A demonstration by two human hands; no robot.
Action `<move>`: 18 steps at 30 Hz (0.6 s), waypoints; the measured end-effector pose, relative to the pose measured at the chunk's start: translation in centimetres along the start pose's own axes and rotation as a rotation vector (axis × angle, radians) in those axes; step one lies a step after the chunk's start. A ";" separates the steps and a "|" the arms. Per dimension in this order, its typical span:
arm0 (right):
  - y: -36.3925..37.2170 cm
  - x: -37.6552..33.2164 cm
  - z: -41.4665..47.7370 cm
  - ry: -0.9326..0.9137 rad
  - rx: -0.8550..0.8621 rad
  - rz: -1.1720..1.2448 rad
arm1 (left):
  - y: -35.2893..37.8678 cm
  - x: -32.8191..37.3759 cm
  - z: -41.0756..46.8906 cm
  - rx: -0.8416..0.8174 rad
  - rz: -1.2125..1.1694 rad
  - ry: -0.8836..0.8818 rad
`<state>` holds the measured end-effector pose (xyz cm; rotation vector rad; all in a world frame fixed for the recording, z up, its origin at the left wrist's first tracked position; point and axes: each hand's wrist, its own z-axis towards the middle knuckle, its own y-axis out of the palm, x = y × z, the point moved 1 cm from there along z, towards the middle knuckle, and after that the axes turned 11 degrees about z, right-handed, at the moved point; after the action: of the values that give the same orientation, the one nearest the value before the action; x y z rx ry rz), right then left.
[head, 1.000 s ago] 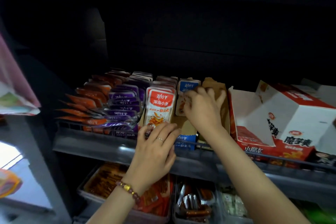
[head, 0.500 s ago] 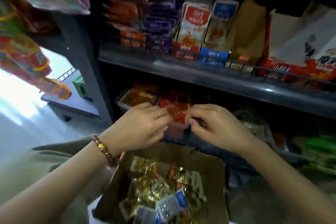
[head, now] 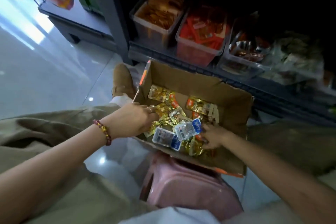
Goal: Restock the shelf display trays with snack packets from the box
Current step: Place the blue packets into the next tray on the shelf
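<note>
- Snack packets (head: 164, 110) lie in a loose, jumbled heap on the bottom of the open cardboard box (head: 198, 82), thickest toward its near-left corner.
- Most are crinkled gold foil with orange-red tops. One orange-topped packet (head: 199, 105) lies apart toward the box's far-right side. Two blue-ended clear packets (head: 188, 129) overlap on top of the heap, close to the box's near wall.
- The left hand (head: 135, 120) reaches over the box's left wall with its fingertips buried among the gold packets. I cannot tell whether it has pinched any.
- The right hand (head: 213, 137) lies inside the box at its near-right side, fingers spread and relaxed, touching the edge of a blue-ended packet and gripping nothing visible.
- The step in hand looks like gathering a batch:
  - Pick out one kind at a time.
  - Square the packets flat with their printed tops facing one way.
  - Squeeze a modest stack between both hands, because the foil will probably slide if too many are taken at once.
- The pink stool (head: 190, 189) sits under the box's near edge, so pressing hard on that wall could tip the box. Lifting packets upward seems safer than dragging them.
- Beyond the box's far wall, the clear display trays (head: 154, 30) stand side by side on the low shelf (head: 241, 85), holding brown and red packets.
</note>
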<state>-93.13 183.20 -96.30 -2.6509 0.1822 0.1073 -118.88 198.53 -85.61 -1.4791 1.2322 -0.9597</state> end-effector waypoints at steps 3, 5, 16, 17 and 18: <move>1.2 -0.8 1.6 0.044 -0.035 -0.077 | 1.3 -0.6 -0.8 -0.032 -0.037 -0.025; 0.6 -2.1 2.3 0.076 -0.021 0.067 | 1.6 -1.1 -0.9 -0.039 -0.062 -0.047; -0.1 -4.6 5.3 0.226 0.154 -0.005 | 0.6 -3.1 0.2 -0.035 -0.075 -0.104; 0.0 -4.5 5.1 0.204 0.248 0.029 | 0.6 -3.3 0.2 -0.027 -0.082 -0.112; 0.1 -4.3 4.9 0.179 0.339 0.057 | 0.7 -3.5 0.2 -0.025 -0.085 -0.122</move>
<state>-97.61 185.91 -100.22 -2.3156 0.3068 -0.1320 -119.51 201.93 -86.34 -1.5968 1.1049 -0.8982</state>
